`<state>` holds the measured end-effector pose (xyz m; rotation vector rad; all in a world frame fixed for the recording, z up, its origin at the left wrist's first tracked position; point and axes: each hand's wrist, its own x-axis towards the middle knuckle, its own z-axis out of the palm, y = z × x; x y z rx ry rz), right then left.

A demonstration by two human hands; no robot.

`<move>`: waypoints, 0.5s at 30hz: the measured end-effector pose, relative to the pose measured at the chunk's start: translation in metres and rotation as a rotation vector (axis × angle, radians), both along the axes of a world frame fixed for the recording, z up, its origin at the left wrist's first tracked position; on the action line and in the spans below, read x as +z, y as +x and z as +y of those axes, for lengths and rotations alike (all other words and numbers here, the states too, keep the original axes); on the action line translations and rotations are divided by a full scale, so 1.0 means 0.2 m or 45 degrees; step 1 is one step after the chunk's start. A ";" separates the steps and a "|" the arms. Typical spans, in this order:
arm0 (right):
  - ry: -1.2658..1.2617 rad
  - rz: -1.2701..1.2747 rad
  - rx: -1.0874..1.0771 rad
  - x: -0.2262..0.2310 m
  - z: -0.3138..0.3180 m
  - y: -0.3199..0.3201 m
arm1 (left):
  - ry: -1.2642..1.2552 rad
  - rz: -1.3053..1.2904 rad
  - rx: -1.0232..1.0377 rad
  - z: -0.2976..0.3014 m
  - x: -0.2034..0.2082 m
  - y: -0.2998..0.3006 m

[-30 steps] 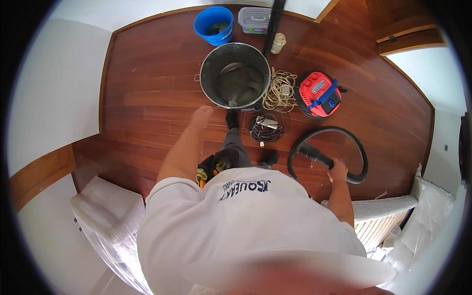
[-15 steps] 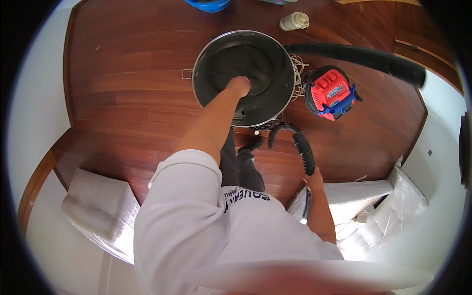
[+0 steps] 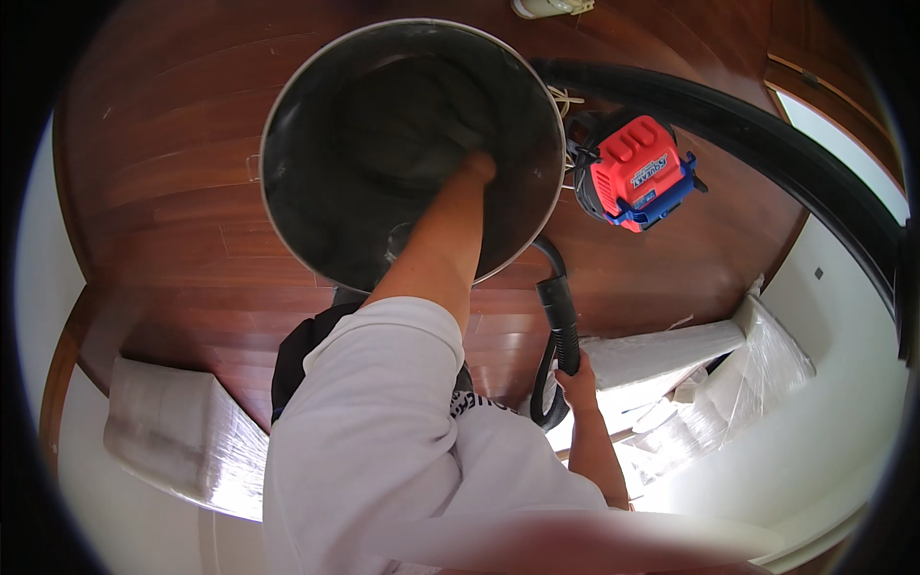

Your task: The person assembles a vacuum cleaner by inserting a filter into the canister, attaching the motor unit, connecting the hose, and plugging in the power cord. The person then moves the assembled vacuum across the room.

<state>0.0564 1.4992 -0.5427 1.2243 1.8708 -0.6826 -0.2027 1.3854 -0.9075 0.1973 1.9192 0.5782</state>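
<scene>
My left hand reaches deep into a large round canister with a dark inside and a thin metal rim. Shadow hides its fingers, so whether they grip anything does not show. Low on the right, my right hand is closed around a black ribbed vacuum hose, which curves up toward the canister's near right side. Beside the canister, on the right, a red and black vacuum motor head with a blue handle rests on the floor.
A thick black tube arcs from behind the canister to the right edge. Pale cord lies between canister and motor head. A pale bottle stands at the far edge. Plastic-wrapped items sit along the near walls on the wooden floor.
The canister looks larger and has come up closer to my view, leftward, with my left arm deeper in it. My right hand has shifted slightly left and nearer with the hose.
</scene>
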 end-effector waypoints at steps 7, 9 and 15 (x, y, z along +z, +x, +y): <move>-0.007 -0.039 0.016 -0.03 0.02 0.05 | 0.032 0.207 0.103 0.05 -0.22 0.10; -0.036 0.014 0.021 -0.02 0.02 0.08 | 0.053 0.249 -0.108 -0.06 -0.03 0.03; 0.048 0.022 0.104 0.08 0.03 0.12 | 0.323 0.113 0.357 -0.41 0.89 -0.34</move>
